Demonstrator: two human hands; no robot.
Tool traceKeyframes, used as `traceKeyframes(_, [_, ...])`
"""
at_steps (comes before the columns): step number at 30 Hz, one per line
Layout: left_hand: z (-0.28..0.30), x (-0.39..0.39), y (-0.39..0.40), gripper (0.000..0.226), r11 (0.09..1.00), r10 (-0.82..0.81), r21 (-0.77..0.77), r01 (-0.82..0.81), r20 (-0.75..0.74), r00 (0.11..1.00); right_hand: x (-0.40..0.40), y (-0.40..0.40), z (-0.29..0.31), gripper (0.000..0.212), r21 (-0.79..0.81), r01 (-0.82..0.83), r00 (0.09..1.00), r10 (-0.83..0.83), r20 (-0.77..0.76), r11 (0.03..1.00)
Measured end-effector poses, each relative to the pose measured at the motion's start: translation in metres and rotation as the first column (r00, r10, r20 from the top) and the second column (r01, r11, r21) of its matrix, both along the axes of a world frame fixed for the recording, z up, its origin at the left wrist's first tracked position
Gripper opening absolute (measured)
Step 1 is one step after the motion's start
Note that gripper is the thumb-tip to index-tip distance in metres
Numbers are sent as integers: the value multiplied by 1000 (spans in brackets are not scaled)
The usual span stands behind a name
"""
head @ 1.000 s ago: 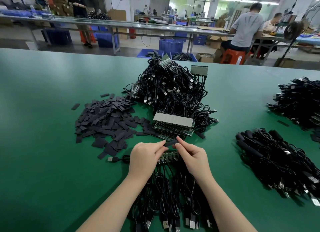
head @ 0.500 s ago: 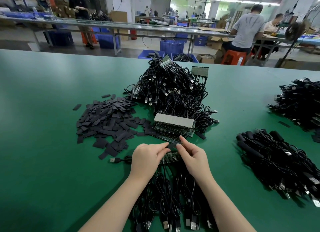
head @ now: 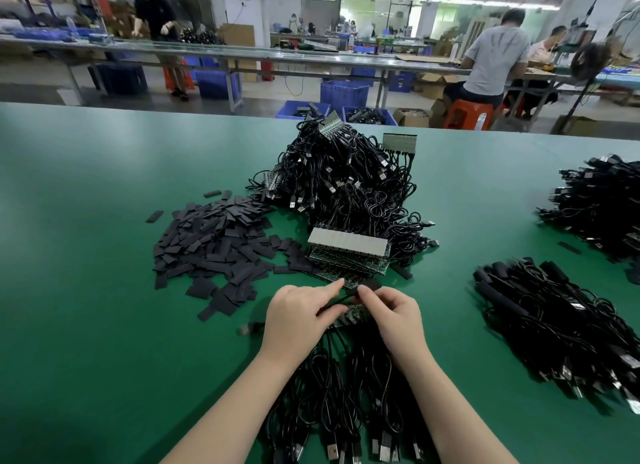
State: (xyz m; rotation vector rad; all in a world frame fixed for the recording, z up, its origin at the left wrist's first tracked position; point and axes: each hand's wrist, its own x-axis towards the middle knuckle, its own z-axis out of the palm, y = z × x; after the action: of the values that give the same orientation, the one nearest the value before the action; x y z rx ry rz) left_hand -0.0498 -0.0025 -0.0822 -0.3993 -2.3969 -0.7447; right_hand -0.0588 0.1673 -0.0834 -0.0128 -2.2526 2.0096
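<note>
Fingers of left hand [head: 298, 319] and right hand [head: 394, 316] pinch black sleeve [head: 370, 285], board stack [head: 348, 243] just ahead, sleeve pile [head: 214, 245] leftward.

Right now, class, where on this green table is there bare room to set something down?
Free: the table left of the black sleeve pile; the strip between the cable heap and the sleeved cable bundles. Crowded: around the left hand and right hand.

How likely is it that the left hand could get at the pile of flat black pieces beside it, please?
Probably yes: only bare green table lies between the left hand and the pile, its nearest pieces close by. It now pinches a cable, which it would have to release first.
</note>
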Motion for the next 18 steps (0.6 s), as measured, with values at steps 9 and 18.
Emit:
traceKeyframes(9, [-3,-2,-1,13,998,42,35,-49,182,982,-1,2,-2,21,-88,36,999,-39,-25,995])
traceKeyframes(18, [0,0,-5,34,959,95,247,-137,172,980,-1,9,26,21,-332,143,989,-126,71,933])
